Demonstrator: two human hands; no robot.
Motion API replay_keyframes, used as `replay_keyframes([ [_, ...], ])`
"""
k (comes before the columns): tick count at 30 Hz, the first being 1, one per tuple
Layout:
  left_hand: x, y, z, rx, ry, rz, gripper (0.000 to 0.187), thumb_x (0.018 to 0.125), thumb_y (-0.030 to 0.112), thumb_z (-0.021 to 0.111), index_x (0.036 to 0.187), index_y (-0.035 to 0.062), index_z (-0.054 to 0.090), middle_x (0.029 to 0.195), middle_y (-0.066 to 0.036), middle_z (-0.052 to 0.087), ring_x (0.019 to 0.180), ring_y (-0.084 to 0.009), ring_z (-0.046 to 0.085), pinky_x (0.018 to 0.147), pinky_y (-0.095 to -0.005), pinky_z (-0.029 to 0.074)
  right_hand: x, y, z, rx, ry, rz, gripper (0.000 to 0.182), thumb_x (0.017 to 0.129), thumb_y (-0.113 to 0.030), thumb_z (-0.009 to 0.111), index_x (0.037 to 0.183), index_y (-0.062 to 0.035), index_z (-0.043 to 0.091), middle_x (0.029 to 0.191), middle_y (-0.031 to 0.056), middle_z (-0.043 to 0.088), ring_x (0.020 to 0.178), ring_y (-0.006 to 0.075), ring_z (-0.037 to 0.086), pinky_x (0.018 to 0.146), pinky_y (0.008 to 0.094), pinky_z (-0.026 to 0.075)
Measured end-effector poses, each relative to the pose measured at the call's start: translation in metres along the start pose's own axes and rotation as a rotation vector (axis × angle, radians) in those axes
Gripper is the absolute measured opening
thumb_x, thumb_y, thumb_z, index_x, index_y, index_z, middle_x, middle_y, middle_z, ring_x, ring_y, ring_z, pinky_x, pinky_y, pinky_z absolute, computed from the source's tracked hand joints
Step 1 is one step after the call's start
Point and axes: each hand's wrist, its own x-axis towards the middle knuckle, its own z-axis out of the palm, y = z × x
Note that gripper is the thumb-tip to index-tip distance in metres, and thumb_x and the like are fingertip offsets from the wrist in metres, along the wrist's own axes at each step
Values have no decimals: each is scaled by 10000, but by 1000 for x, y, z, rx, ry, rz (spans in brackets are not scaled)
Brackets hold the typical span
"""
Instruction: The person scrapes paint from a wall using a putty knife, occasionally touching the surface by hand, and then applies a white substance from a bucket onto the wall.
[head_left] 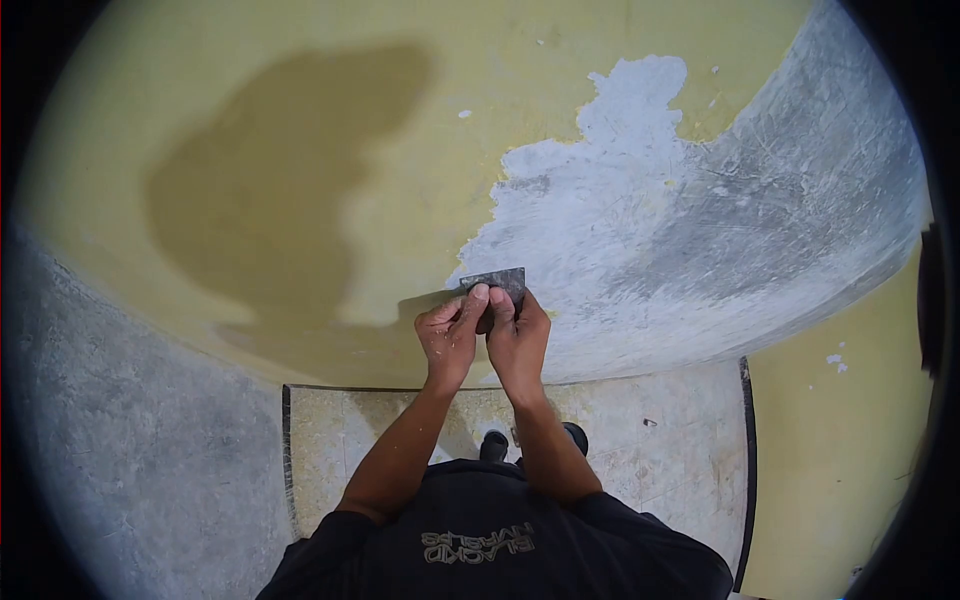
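Both my hands grip a dark, flat scraper blade [508, 280], thumbs together on its near face. My left hand [449, 335] is closed on its left part, with pale flecks on the skin. Beside it my right hand [519, 345] is closed on the right part. The blade's far edge lies over the border between yellow paint [400, 220] and a bare whitish-grey patch [590, 220] on the wall. The fingers behind the blade are largely hidden.
A large shadow [270, 190] falls on the yellow wall at the left. Below are a pale floor strip [660, 440] with dark edging [747, 470], a grey surface [170, 430] at left and a yellow one [830, 450] at right. My shoes [494, 446] show under my arms.
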Motion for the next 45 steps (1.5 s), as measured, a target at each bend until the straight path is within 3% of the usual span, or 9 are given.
replay_keyframes([
  [16,7,14,2,35,13,43,275,903,177,684,708,-15,669,654,32,579,601,-34,480,536,-195,405,2,-12,2,4,-11,-20,278,945,-181,563,818,63,600,607,153,637,542,217,655,499,318,488],
  [26,3,15,2,55,24,34,326,913,162,668,627,15,616,608,35,538,559,-39,441,501,-214,352,0,-16,2,-66,-9,-48,244,934,-179,576,841,43,609,589,173,627,542,313,659,496,372,490],
  [27,2,13,0,54,22,21,323,913,162,668,632,11,621,610,32,541,559,-41,444,502,-212,353,-3,-10,4,-77,13,-105,291,960,-201,562,801,41,591,563,100,609,505,156,604,491,292,469],
  [32,6,18,5,47,58,44,307,911,163,670,652,3,639,625,25,559,568,-46,459,508,-208,356,5,-9,3,-230,2,-128,271,955,-186,558,819,45,598,572,107,617,512,159,615,480,298,471],
  [36,12,20,11,-2,109,45,271,907,179,678,692,15,659,646,39,564,585,-37,451,526,-202,362,10,-16,11,8,58,-102,285,952,-209,570,822,43,602,584,127,627,513,181,625,496,304,485],
  [38,12,26,6,-97,59,97,268,910,198,675,716,13,660,656,43,566,596,-33,452,535,-197,360,10,-32,7,-140,-40,-110,235,923,-186,565,858,34,616,618,214,623,584,369,652,500,407,484],
  [40,6,25,5,-1,98,87,292,907,220,679,712,6,647,664,45,569,613,-30,464,541,-195,357,6,-21,9,-58,-8,-174,279,942,-219,552,868,42,617,631,187,643,573,307,670,498,386,488],
  [42,-9,10,0,68,112,-103,326,901,238,686,684,3,626,652,40,565,611,-31,473,539,-200,363,-10,-4,-2,49,-65,34,322,963,-233,552,813,49,595,627,105,626,562,149,605,531,299,487],
  [45,-34,-16,-18,198,15,-102,337,902,256,682,680,9,623,637,27,565,587,-35,476,535,-208,376,-40,28,-21,127,-168,108,264,977,-226,524,928,29,577,680,73,624,548,121,559,503,272,449],
])
